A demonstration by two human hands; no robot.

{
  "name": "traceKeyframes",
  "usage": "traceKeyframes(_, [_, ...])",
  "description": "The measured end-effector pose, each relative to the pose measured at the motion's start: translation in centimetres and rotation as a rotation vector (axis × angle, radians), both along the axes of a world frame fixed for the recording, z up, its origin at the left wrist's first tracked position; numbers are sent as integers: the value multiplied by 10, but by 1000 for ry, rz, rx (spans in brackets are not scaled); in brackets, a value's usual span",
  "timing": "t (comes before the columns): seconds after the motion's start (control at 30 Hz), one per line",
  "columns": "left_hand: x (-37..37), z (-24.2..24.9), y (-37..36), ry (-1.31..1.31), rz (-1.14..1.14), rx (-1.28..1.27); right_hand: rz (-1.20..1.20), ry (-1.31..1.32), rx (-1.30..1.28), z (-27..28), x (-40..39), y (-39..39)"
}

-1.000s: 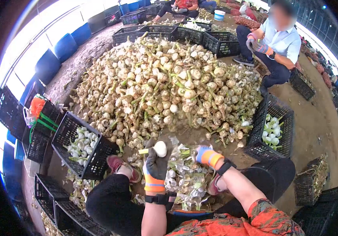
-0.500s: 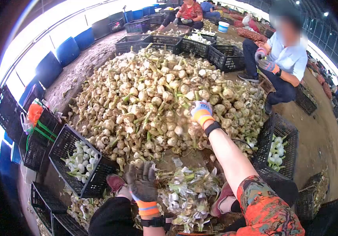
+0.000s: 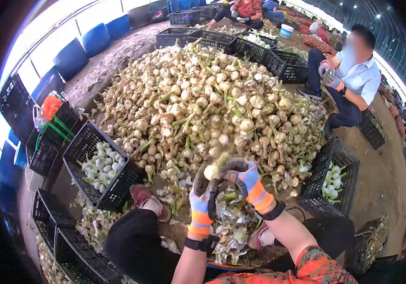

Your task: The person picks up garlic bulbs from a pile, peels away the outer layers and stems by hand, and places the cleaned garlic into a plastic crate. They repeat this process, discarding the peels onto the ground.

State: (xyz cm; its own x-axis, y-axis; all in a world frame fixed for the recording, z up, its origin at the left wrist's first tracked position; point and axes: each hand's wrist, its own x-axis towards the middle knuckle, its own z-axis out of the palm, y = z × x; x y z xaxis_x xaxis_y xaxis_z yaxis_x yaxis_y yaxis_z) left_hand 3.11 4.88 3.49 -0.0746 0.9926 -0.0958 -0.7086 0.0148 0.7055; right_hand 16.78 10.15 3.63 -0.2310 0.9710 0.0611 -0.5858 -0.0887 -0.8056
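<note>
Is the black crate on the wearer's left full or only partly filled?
Partly filled: the black crate holds white peeled garlic bulbs low inside, its mesh walls showing above them.

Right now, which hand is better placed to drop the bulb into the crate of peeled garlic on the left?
Left, probably. The left hand grips the bulb from below, on the side of that crate; the right hand would have to cross over.

Large heap of unpeeled garlic (image 3: 203, 99) on the floor, ringed by black crates (image 3: 100, 165), blue barrels (image 3: 70, 57) at left, a seated person (image 3: 349, 78) at right.
</note>
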Motion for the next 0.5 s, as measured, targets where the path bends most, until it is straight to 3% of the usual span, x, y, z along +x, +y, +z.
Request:
traceKeyframes(0.07, [-2,3,-7,21,48,32,-76,-88,-20,12,-7,-18])
traceKeyframes(0.17, [1,-4,-14,138,116,130,-110,98,-66,13,-10,-25])
traceKeyframes(0.27, [7,-11,-21,136,174,244,-191,-583,176,-18,-9,-26])
traceKeyframes(0.33, [9,-6,-25,107,148,244,-228,-460,109,-10,-13,-37])
traceKeyframes(0.4, [8,-3,-28,204,188,290,-124,78,32,-4,-17,-48])
traceKeyframes(0.47, [6,3,-30,196,181,318,-177,68,98,7,-18,-56])
traceKeyframes(0.5, [5,6,-32,188,173,337,-132,-98,135,15,-15,-55])
